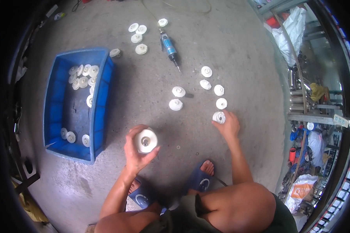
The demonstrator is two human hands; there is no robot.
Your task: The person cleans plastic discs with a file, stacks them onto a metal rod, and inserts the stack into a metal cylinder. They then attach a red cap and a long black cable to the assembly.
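White sack point(291, 37) beside a grey metal rack point(317, 118).

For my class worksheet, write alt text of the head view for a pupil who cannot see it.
A person's left hand holds a round white part, while the right hand grasps another white piece. Beyond them, a blue handheld tool lies near white discs on a grey floor; a blue crate at left holds more.

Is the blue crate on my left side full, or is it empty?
Neither: the blue crate is partly filled. White round parts lie mostly toward its far and near ends, and its bottom shows between.
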